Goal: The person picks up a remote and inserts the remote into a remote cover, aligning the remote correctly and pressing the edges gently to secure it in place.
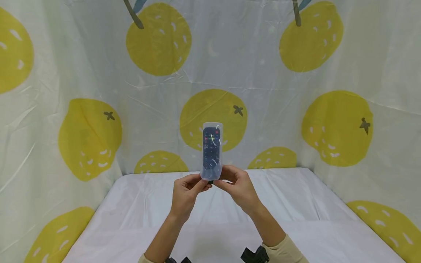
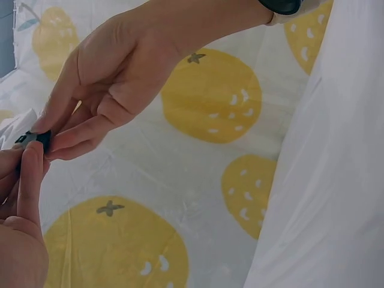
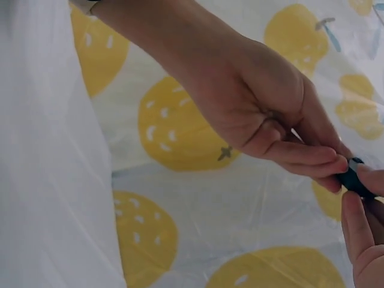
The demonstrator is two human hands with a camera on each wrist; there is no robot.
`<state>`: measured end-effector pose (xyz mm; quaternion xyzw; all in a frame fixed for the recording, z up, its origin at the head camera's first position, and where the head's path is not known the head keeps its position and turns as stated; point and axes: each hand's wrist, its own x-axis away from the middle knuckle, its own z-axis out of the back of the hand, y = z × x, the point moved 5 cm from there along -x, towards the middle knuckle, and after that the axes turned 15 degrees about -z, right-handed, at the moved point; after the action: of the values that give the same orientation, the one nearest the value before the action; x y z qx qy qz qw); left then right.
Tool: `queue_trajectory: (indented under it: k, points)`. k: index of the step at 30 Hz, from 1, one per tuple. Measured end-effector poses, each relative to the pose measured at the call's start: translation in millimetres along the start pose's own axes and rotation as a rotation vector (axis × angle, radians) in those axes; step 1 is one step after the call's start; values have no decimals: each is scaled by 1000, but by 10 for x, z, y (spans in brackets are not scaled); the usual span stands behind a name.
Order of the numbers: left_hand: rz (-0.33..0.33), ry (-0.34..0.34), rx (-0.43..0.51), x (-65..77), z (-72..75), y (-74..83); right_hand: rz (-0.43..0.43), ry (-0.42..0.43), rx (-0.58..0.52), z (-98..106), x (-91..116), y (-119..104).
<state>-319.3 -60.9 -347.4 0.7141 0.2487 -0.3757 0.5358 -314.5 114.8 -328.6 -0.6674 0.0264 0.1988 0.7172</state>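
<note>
A dark remote control (image 1: 211,148) with small coloured buttons near its top stands upright inside a translucent plastic sleeve (image 1: 213,124). My left hand (image 1: 185,193) pinches the lower left side, thumb and fingertips at the bottom edge. From the other side, my right hand (image 1: 241,188) pinches the lower right corner. The black bottom end of the remote pokes out of the sleeve between the fingertips. In the left wrist view this dark end (image 2: 43,139) shows between both hands' fingers. The right wrist view has the same dark end (image 3: 355,181), partly hidden by fingers.
Below the hands spreads a white-covered table (image 1: 151,233). A pale curtain (image 1: 223,54) printed with yellow fruit surrounds it at the back and sides. Black devices (image 1: 254,255) are strapped at the wrists, by the beige sleeve cuffs.
</note>
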Motion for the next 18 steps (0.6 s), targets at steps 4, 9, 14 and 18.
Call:
queue_trajectory:
  k: [4, 9, 14, 18]
  points:
    - [26, -58, -2, -19, 24, 16, -4, 12, 2, -33, 4, 9]
    - [7, -101, -75, -61, 148, 60, -15, 25, -23, -96, -9, 49]
    - [-81, 51, -145, -97, 285, 115, -41, 29, -27, -182, -11, 97]
    - [-123, 105, -219, -103, 300, 192, -48, 9, -27, -263, -2, 125]
